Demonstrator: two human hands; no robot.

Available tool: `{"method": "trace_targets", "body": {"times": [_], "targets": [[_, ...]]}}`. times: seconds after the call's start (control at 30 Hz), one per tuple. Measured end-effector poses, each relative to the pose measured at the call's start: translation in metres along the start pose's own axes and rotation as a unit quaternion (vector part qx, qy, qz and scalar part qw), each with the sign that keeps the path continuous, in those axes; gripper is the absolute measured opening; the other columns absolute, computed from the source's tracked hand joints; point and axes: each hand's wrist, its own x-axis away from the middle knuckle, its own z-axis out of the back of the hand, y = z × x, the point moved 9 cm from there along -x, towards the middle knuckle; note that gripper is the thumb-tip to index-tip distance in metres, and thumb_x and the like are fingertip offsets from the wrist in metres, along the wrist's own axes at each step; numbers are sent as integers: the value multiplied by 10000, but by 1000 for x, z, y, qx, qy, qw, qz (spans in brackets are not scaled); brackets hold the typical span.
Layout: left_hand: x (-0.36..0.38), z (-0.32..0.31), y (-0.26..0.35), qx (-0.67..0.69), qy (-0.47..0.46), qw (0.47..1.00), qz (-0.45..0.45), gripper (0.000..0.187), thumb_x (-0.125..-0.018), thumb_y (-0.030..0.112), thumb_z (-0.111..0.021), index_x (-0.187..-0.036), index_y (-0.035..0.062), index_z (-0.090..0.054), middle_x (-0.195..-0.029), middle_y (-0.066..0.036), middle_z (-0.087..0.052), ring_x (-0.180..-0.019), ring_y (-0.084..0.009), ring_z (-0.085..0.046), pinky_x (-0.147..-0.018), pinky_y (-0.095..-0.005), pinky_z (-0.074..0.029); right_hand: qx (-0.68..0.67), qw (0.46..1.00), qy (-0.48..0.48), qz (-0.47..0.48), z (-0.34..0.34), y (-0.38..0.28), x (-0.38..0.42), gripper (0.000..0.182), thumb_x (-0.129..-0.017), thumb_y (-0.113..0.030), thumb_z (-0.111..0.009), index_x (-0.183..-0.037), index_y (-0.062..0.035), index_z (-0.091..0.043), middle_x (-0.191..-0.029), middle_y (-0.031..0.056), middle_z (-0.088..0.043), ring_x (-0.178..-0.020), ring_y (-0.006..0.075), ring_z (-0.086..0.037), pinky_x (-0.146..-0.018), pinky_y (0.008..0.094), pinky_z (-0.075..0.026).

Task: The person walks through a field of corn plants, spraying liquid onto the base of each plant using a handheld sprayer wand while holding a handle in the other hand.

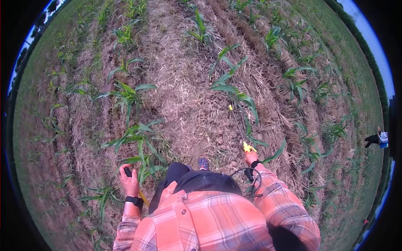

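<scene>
My right hand (251, 157) is closed around the handle of a spray wand (239, 130), just below its yellow fitting (248, 147). The thin wand reaches forward to a yellow nozzle (230, 107) close to the ground, beside a young maize plant (226, 87). A black hose (260, 180) loops near my right wrist. On the other side, my left hand (129, 182) wraps around the black grip (127, 172) of a lever. A yellow bar (144, 198) shows behind that wrist. Leaves of another maize plant (141, 140) stand just ahead of my left hand.
Rows of young maize (125, 95) run forward on both sides, with a straw-covered strip (180, 83) between them. One patterned shoe (203, 162) shows below me. Far off at the right edge stands another person (382, 138). Trees line the field's edge.
</scene>
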Motion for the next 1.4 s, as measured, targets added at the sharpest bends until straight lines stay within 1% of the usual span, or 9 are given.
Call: {"method": "trace_targets", "body": {"times": [0.07, 0.4, 0.6, 0.63, 0.87, 1.23, 1.27, 1.37, 1.4], "targets": [[-13, 3, 2, 11, 12, 999, -30, 247, -682, -4, -524, -899, 68, -430, -668, -18, -410, -563, -108, -382, -508, -249, -332, 25, 999, -3, -23, 1, -11, -22, 363, -733, -332, -464, -841, -1, -567, -864, 192, -558, -824, 310, -538, -706, 374, -418], [-108, -14, -17, 71, 5, 997, 12, 237, -691, 5, -530, -896, 67, -429, -675, -22, -421, -563, -105, -391, -512, -248, -346, 157, 979, -51, 123, -38, -171, 21, 330, -766, -329, -441, -689, -23, -535, -523, 71, -511, -387, 173, -480, -344, 303, -359], [-139, -21, -9, 90, 4, 996, -24, 232, -678, 5, -529, -882, 58, -434, -688, -32, -429, -570, -113, -388, -528, -246, -346, 246, 913, -183, 269, -87, -256, 71, 401, -767, -400, -399, -772, -38, -570, -639, 84, -579, -616, 180, -564, -575, 307, -423], [-141, -21, -6, 89, -5, 996, 3, 232, -676, 6, -529, -880, 58, -432, -675, -29, -425, -560, -110, -384, -517, -244, -341, 185, 919, -293, 187, -87, -268, 91, 432, -753, -395, -416, -897, -12, -553, -868, 185, -557, -820, 317, -532, -717, 380, -405], [-163, -28, -12, 115, -3, 992, 59, 224, -677, 8, -525, -872, 62, -430, -616, -1, -377, -510, -91, -341, -471, -240, -315, 233, 848, -343, 330, -108, -328, 104, 387, -748, -396, -443, -861, -46, -561, -830, 151, -566, -789, 278, -537, -683, 358, -398], [-235, -61, 91, 26, 22, 999, -21, 208, -701, 11, -513, -882, 68, -428, -579, 15, -361, -490, -82, -333, -443, -229, -296, 84, 946, -273, 153, -59, -337, -25, 301, -772, -321, -452, -707, -42, -545, -537, 41, -512, -383, 134, -462, -336, 277, -365], [-243, -69, 90, 24, 20, 999, -23, 208, -701, 11, -513, -882, 68, -428, -579, 15, -361, -490, -82, -333, -443, -229, -296, 112, 952, -244, 145, -52, -328, -43, 369, -730, -369, -438, -805, -40, -585, -704, 133, -582, -653, 244, -568, -579, 332, -425], [-257, -80, 110, 23, 14, 999, -38, 208, -697, 8, -515, -875, 68, -427, -601, 8, -369, -506, -86, -333, -455, -224, -302, 72, 976, -197, 54, -12, -318, -68, 371, -734, -353, -427, -766, -18, -584, -676, 134, -582, -638, 259, -569, -573, 339, -427], [-262, -84, 115, 23, 17, 999, -38, 208, -697, 8, -515, -875, 68, -427, -601, 8, -369, -506, -86, -333, -455, -224, -302, 45, 985, -156, 66, -12, -307, -95, 326, -768, -312, -449, -585, -49, -506, -496, 51, -494, -368, 148, -441, -339, 285, -339]]}}
